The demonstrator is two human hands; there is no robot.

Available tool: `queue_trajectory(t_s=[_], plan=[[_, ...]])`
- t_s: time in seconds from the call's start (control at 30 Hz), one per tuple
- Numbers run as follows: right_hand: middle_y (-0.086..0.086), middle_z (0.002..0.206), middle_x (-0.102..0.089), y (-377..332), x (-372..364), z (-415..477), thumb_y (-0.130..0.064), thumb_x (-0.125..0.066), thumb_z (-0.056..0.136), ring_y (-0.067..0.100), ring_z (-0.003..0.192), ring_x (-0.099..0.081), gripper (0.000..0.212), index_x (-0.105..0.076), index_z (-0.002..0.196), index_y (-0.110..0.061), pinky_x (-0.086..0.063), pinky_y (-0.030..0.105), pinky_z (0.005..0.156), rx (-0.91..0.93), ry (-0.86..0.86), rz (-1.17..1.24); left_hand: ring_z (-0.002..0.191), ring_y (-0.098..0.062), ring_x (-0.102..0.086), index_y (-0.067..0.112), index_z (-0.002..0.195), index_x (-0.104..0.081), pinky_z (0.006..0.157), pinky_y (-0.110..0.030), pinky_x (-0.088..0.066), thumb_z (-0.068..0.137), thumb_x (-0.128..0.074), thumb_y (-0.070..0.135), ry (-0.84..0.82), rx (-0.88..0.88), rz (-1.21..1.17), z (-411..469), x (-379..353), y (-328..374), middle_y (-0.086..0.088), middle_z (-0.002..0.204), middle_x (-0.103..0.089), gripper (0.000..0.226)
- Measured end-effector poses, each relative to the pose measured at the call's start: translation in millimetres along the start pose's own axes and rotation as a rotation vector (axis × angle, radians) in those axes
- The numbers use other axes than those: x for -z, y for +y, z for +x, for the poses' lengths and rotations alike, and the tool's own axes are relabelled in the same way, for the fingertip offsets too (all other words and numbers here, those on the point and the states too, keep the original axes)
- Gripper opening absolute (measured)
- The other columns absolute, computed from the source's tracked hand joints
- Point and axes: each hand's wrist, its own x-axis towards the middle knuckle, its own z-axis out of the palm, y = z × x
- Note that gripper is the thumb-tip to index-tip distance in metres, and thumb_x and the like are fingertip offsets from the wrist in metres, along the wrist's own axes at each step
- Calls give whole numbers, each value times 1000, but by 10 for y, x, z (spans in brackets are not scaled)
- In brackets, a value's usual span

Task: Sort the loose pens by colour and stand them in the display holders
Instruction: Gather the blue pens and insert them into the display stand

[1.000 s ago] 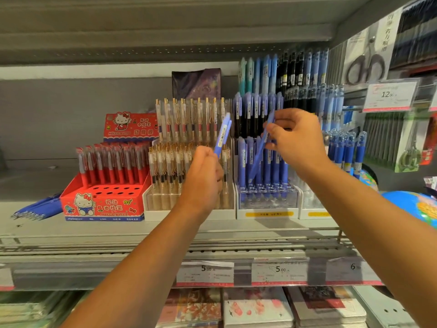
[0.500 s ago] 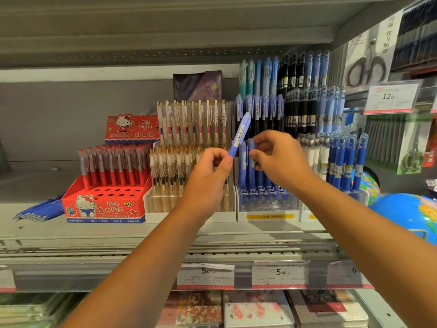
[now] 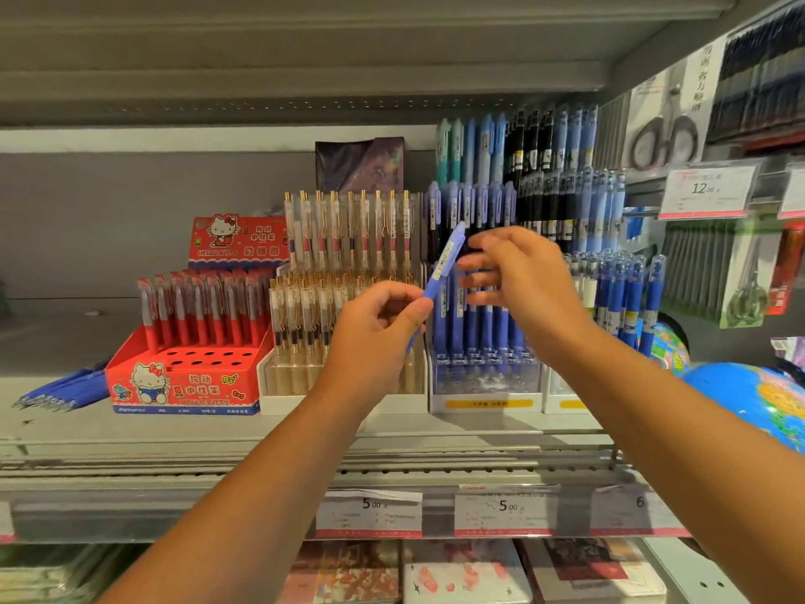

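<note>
My left hand [image 3: 380,329] pinches a periwinkle-blue pen [image 3: 441,269] by its lower end, the pen tilted up to the right. My right hand [image 3: 520,279] hovers just right of the pen's top, fingers spread and loosely bent, holding nothing. Behind both hands stands the clear display holder [image 3: 483,381] with a yellow label, filled with matching blue pens. A loose pile of blue pens [image 3: 65,392] lies on the shelf at far left.
A red Hello Kitty holder [image 3: 183,385] with red pens has empty holes in front. A holder of clear gold-clip pens [image 3: 339,298] stands in the middle. Dark blue pens [image 3: 627,298], a globe [image 3: 749,398], hanging scissors and price tags [image 3: 501,510] are at right and below.
My right hand stood a blue pen in the holder, let it go, and has lifted toward the pen in my left hand. My left hand has shifted right.
</note>
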Motion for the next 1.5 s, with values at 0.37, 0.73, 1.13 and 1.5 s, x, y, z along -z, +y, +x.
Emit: queue_trajectory(t_s=[0.37,0.73,1.13,1.5], plan=[[8,86,-66,-135,64,-73,-3,-69,89,17,74,-71,18,-63,103,-13,-61,31,61,87,-6,41,76,-5,-61,19,94,-68,69,-20,-51,90,-71,24,-6,-284,360,15,-94,47,7,85,-66,7],[1,96,-65,-42,262,61,-7,-64,94,15,85,-68,20,-60,107,-21,-60,25,64,208,67,-192,138,-21,-39,22,152,-30,111,-43,-25,80,-67,63,-230,-571,1360,523,-123,166,-1,154,-40,91],[5,95,-63,351,181,134,-6,-65,92,18,84,-67,17,-57,100,-19,-61,27,62,40,-53,-357,130,-21,-50,20,151,-32,105,-43,-37,79,-69,62,-289,-552,1363,636,-181,25,1,147,-48,91],[2,107,-65,273,215,25,-17,-68,92,14,88,-62,33,-61,124,-18,-54,32,83,191,-19,-667,133,-23,-46,18,148,-36,107,-40,-31,88,-62,51,-222,-591,1309,494,-139,200,-3,146,-50,73]])
